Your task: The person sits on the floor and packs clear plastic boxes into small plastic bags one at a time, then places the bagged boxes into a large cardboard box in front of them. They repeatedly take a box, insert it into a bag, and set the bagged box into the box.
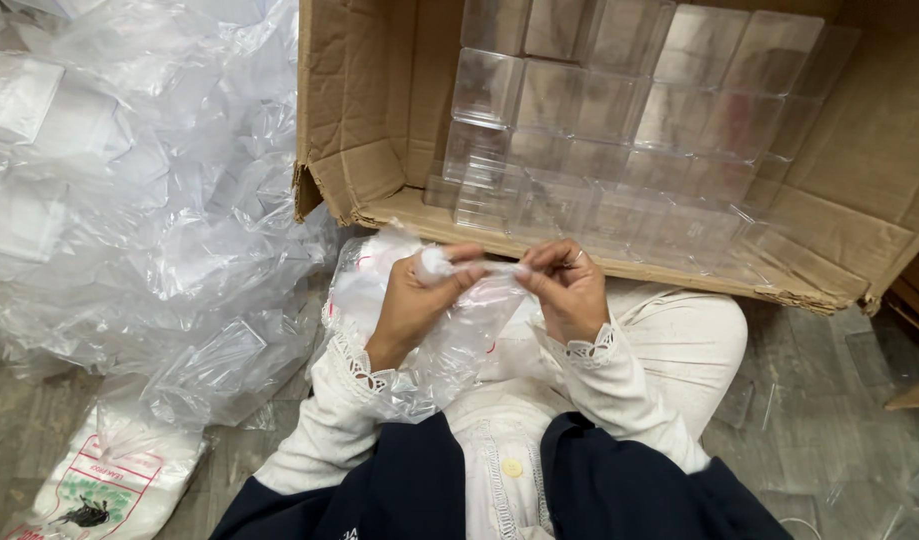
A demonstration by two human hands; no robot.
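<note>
Left hand point(411, 300) and right hand point(569, 290) each pinch one end of a twisted clear plastic bag point(449, 340) over the lap — held taut — beside the cardboard box point(359, 150) of clear plastic cases point(619, 130).

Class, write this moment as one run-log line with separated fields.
left hand: pinching clear plastic bag | right hand: pinching same bag | cardboard box ahead holds clear plastic containers

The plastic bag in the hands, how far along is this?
Done: rows of clear plastic boxes already sit in the cardboard carton. In hand: left hand and right hand pinch the twisted neck of a clear plastic bag. Left: a heap of loose wrapping beside it.
</note>
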